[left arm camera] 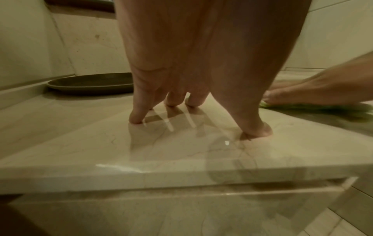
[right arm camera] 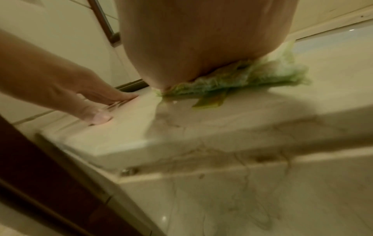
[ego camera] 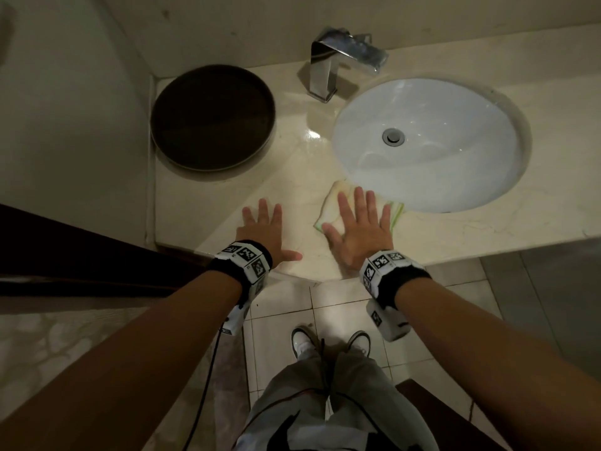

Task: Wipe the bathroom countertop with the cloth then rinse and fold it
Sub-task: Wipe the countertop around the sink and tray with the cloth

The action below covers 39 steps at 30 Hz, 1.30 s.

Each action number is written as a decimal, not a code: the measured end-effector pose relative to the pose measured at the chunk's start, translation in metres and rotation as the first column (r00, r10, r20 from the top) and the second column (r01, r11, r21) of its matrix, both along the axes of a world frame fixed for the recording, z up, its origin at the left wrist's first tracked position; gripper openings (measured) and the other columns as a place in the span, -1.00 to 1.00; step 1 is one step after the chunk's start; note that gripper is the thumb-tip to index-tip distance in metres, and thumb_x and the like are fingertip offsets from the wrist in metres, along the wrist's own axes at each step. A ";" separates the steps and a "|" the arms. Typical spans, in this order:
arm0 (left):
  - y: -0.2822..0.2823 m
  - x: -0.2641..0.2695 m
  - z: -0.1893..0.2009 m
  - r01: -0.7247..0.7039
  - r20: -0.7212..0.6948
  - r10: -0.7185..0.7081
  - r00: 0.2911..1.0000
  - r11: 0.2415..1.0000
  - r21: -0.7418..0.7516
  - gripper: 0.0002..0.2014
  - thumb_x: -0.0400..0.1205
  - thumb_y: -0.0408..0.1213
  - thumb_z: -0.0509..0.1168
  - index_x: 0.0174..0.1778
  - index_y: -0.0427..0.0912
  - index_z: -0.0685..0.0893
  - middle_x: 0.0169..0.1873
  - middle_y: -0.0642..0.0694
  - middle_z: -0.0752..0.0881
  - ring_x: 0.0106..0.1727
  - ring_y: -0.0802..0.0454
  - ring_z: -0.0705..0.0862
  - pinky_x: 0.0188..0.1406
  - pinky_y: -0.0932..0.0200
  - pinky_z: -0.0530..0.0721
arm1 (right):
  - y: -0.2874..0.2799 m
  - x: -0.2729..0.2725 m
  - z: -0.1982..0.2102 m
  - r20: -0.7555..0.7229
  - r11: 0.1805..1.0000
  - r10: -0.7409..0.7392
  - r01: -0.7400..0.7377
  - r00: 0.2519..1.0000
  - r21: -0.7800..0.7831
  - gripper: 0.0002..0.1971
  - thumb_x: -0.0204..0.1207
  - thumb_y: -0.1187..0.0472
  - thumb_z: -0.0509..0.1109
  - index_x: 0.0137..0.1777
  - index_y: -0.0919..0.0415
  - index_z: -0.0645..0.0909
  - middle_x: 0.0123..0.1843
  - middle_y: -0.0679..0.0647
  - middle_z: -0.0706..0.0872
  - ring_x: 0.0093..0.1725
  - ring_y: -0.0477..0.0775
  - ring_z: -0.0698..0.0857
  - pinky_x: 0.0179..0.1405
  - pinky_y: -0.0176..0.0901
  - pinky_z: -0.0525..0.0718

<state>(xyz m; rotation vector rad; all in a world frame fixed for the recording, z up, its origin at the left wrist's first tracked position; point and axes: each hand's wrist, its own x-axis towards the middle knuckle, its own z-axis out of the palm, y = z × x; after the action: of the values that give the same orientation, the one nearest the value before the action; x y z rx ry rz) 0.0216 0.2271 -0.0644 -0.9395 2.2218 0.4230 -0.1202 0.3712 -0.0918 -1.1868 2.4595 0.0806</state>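
Observation:
A pale yellow cloth with green edging lies flat on the beige marble countertop, just in front of the sink's near-left rim. My right hand presses flat on it with straight, spread fingers; in the right wrist view the cloth is squashed under the palm. To the left of the cloth, my left hand rests flat on the bare counter, fingers spread. In the left wrist view its fingertips touch the glossy stone, and the cloth's green edge shows at the right.
An oval white sink with a metal drain is set into the counter at the right. A square chrome faucet stands behind it. A round dark tray sits in the back left corner. A dark wooden edge runs along the left.

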 end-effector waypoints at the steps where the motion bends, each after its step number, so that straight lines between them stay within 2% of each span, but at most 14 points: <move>1: 0.000 -0.001 0.000 -0.004 0.001 0.004 1.000 1.000 0.004 0.20 0.43 0.38 0.31 0.66 -0.08 -0.39 0.64 -0.22 -0.39 0.64 -0.43 -0.26 0.59 -0.34 0.15 | -0.003 -0.002 0.000 -0.006 1.000 -0.009 0.009 1.000 -0.010 -0.25 0.59 -0.40 -0.33 0.68 -0.08 -0.36 0.71 0.09 -0.42 0.67 0.16 -0.42 0.61 0.34 -0.35; 7: -0.001 0.000 0.001 -0.010 -0.005 0.010 1.000 1.000 0.014 0.20 0.43 0.38 0.32 0.66 -0.07 -0.37 0.65 -0.21 -0.38 0.65 -0.42 -0.25 0.60 -0.33 0.13 | -0.006 -0.006 0.001 0.018 1.000 -0.023 0.023 1.000 0.001 -0.23 0.58 -0.42 -0.29 0.69 -0.08 -0.37 0.71 0.10 -0.42 0.67 0.17 -0.42 0.60 0.35 -0.36; 12: 0.000 0.001 0.003 -0.008 -0.008 0.008 1.000 1.000 0.004 0.19 0.42 0.40 0.30 0.67 -0.06 -0.36 0.65 -0.21 -0.37 0.66 -0.40 -0.24 0.59 -0.31 0.13 | 0.019 0.010 0.001 0.017 1.000 0.019 -0.019 1.000 -0.003 -0.24 0.60 -0.40 -0.26 0.69 -0.08 -0.38 0.70 0.13 -0.43 0.67 0.19 -0.41 0.61 0.36 -0.32; 17: 0.000 0.003 0.002 0.007 -0.027 -0.008 1.000 1.000 -0.013 0.20 0.41 0.43 0.28 0.68 -0.07 -0.33 0.66 -0.22 -0.34 0.66 -0.41 -0.21 0.58 -0.30 0.18 | 0.052 0.035 -0.001 -0.018 0.994 0.094 -0.093 0.995 0.053 -0.26 0.60 -0.37 -0.36 0.66 -0.03 -0.47 0.68 0.17 -0.49 0.65 0.24 -0.45 0.61 0.37 -0.34; 21: 0.000 0.003 0.003 0.007 -0.042 -0.008 0.999 1.000 -0.012 0.19 0.41 0.41 0.30 0.68 -0.07 -0.30 0.66 -0.22 -0.33 0.66 -0.41 -0.21 0.58 -0.30 0.16 | 0.065 0.044 0.001 -0.020 0.993 0.114 -0.113 0.993 0.030 -0.23 0.56 -0.37 -0.39 0.68 0.00 -0.40 0.69 0.19 -0.44 0.67 0.26 -0.41 0.61 0.38 -0.33; 25: -0.001 0.003 0.002 0.011 -0.050 -0.012 0.999 1.000 -0.026 0.20 0.40 0.42 0.31 0.69 -0.07 -0.28 0.67 -0.22 -0.30 0.66 -0.41 -0.18 0.58 -0.29 0.18 | 0.058 0.048 0.002 0.001 0.992 0.087 -0.087 0.996 0.091 -0.24 0.58 -0.35 -0.38 0.66 0.01 -0.48 0.66 0.20 -0.52 0.64 0.29 -0.47 0.60 0.41 -0.33; 28: -0.001 0.003 0.001 0.007 -0.062 -0.009 0.998 0.999 -0.034 0.20 0.39 0.42 0.32 0.69 -0.08 -0.25 0.68 -0.22 -0.29 0.66 -0.42 -0.17 0.57 -0.30 0.22 | 0.055 0.049 0.001 0.007 0.992 0.075 -0.076 0.997 0.096 -0.25 0.61 -0.35 -0.33 0.65 0.01 -0.50 0.66 0.21 -0.53 0.63 0.30 -0.49 0.59 0.43 -0.33; 33: -0.001 0.003 -0.002 -0.005 -0.092 0.000 0.996 0.999 -0.049 0.20 0.37 0.41 0.35 0.70 -0.08 -0.21 0.68 -0.22 -0.25 0.66 -0.43 -0.15 0.55 -0.30 0.28 | 0.045 0.043 0.001 0.013 0.991 0.087 -0.087 0.996 0.097 -0.25 0.60 -0.36 -0.36 0.64 0.00 -0.51 0.65 0.20 -0.55 0.62 0.29 -0.51 0.58 0.44 -0.35; 36: 0.000 0.003 -0.003 -0.006 -0.094 0.000 0.996 0.998 -0.058 0.20 0.37 0.43 0.34 0.69 -0.07 -0.22 0.68 -0.22 -0.25 0.65 -0.43 -0.14 0.54 -0.29 0.30 | 0.026 0.037 -0.002 0.010 0.997 0.062 -0.062 0.998 0.045 -0.25 0.61 -0.38 -0.33 0.67 -0.03 -0.44 0.68 0.18 -0.49 0.64 0.27 -0.48 0.57 0.42 -0.38; 39: 0.000 0.003 -0.003 -0.002 -0.095 -0.004 0.995 0.998 -0.061 0.20 0.37 0.44 0.33 0.69 -0.07 -0.22 0.68 -0.22 -0.24 0.65 -0.43 -0.14 0.53 -0.28 0.31 | 0.005 0.029 -0.003 -0.021 0.998 0.056 -0.055 0.998 0.035 -0.22 0.55 -0.39 -0.39 0.68 -0.03 -0.39 0.70 0.19 -0.42 0.67 0.28 -0.40 0.58 0.43 -0.35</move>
<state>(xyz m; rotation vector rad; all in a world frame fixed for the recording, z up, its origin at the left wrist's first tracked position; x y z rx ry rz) 0.0251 0.2275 -0.0674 -0.9685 2.3333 0.4087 -0.0911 0.3766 -0.0952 -1.2462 2.4340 0.1514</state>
